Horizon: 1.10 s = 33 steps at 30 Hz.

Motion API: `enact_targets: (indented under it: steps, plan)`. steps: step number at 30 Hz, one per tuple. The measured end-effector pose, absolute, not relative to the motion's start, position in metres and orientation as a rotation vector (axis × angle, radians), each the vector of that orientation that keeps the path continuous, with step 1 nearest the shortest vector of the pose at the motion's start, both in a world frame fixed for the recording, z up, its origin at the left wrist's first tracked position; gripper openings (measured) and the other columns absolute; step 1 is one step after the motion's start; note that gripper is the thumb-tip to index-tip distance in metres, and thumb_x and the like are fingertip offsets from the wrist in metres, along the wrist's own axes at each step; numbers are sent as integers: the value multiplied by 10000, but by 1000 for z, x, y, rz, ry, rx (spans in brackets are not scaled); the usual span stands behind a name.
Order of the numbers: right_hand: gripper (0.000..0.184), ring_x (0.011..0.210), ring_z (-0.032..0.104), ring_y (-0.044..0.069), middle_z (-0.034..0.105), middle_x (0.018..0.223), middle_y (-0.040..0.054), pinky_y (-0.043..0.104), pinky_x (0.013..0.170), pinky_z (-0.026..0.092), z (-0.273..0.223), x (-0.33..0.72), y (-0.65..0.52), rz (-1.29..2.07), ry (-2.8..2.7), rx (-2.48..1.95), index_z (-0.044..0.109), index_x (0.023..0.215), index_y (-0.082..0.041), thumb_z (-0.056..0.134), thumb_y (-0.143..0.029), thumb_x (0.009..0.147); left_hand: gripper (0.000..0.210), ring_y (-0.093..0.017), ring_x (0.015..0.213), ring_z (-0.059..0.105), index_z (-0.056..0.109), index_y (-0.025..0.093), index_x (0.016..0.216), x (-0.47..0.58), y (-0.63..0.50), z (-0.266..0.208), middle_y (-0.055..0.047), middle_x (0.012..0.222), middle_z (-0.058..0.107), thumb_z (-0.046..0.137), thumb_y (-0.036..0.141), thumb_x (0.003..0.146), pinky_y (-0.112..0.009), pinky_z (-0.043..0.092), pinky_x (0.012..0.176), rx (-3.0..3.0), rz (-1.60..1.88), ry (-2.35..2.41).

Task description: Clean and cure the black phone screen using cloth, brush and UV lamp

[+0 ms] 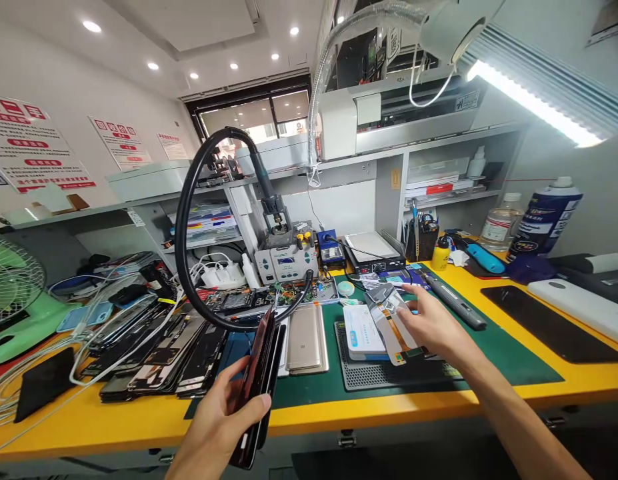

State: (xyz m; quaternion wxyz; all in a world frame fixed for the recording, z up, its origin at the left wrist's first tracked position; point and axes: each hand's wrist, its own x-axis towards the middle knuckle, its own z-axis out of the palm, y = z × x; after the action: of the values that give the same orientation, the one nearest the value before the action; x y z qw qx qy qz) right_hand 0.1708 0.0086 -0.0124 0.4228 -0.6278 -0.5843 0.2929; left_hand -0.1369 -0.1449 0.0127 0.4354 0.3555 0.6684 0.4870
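Observation:
My left hand is closed around a stack of dark phone screens, tilted nearly edge-on over the table's front edge. In my right hand is a phone display panel, its grey back and orange flex cable facing me. The panel hangs over a white and blue box, which lies on a dark perforated mat. Between my hands a gold phone lies face down on the green work mat. Fingertips of my right hand are partly hidden by the panel.
Rows of phone screens and loose white cables cover the left side. A black hose arches up from the hot air station. On the right lie a dark pen-shaped tool, a black phone and a spray can.

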Motion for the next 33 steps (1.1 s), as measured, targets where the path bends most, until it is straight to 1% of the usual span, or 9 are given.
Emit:
enact_targets:
  steps: [4, 7, 10, 12, 14, 16, 19, 26, 33]
  plan:
    - [411, 762, 620, 287, 673, 805, 95, 308, 596, 346, -14, 170, 4, 493, -1651, -1731, 618, 1198, -172, 631, -269, 799, 784, -279, 1078, 634, 418, 199, 1375, -132, -142, 16, -85, 1086, 680, 755, 447, 711, -334, 478, 880, 894, 1191, 1633]
    - [182, 668, 608, 280, 644, 685, 78, 313, 563, 319, -7, 174, -2, 414, -1724, -1794, 672, 941, -192, 649, -296, 793, 746, -267, 1061, 627, 445, 194, 1350, -128, -141, 17, -66, 1028, 668, 756, 420, 711, -316, 478, 857, 905, 1188, 1617]
    - [204, 581, 596, 239, 664, 707, 76, 314, 534, 362, 1, 170, -15, 395, -1707, -1762, 676, 953, -202, 629, -365, 839, 719, -250, 1016, 627, 475, 189, 1332, -124, -141, 17, -56, 999, 667, 756, 395, 703, -312, 471, 865, 911, 1210, 1590]
    - [299, 578, 601, 213, 695, 821, 81, 312, 523, 423, 3, 154, -30, 553, -1588, -1557, 677, 1043, -215, 597, -454, 882, 745, -253, 980, 629, 468, 191, 1340, -121, -140, 16, -67, 1019, 670, 764, 406, 691, -337, 477, 862, 902, 1210, 1562]
    - [409, 603, 618, 215, 691, 844, 92, 298, 469, 464, -1, 127, -51, 1078, -1423, -1176, 675, 1068, -195, 607, -551, 877, 782, -264, 977, 630, 444, 187, 1358, -119, -139, 14, -81, 1026, 669, 774, 415, 686, -359, 486, 851, 907, 1198, 1538]
    - [536, 727, 675, 256, 690, 951, 117, 320, 484, 554, -10, 92, -72, 1611, -1317, -888, 622, 1197, -181, 687, -568, 831, 793, -278, 1021, 631, 436, 178, 1362, -115, -140, 13, -93, 1040, 674, 780, 404, 684, -366, 486, 866, 935, 1200, 1518]
    - [637, 713, 688, 225, 671, 956, 100, 319, 506, 597, -26, 46, -95, 1992, -1117, -718, 601, 1223, -166, 753, -590, 772, 780, -293, 1099, 627, 447, 173, 1351, -110, -142, 13, -114, 1125, 680, 785, 393, 683, -365, 481, 918, 974, 1208, 1486]
    - [504, 556, 621, 155, 631, 675, 23, 305, 528, 588, -39, 27, -104, 2068, -1107, -555, 665, 1067, -95, 685, -551, 856, 725, -258, 1127, 609, 393, 209, 1385, -120, -153, 11, -95, 1205, 658, 736, 351, 762, -347, 473, 930, 915, 1115, 1487]
    - [324, 577, 633, 153, 629, 672, 14, 290, 558, 577, -42, 30, -102, 2179, -1084, -557, 683, 1001, -125, 638, -436, 920, 602, -246, 1110, 605, 451, 233, 1381, -136, -162, 18, -74, 1195, 654, 672, 336, 830, -344, 481, 896, 825, 1090, 1457]
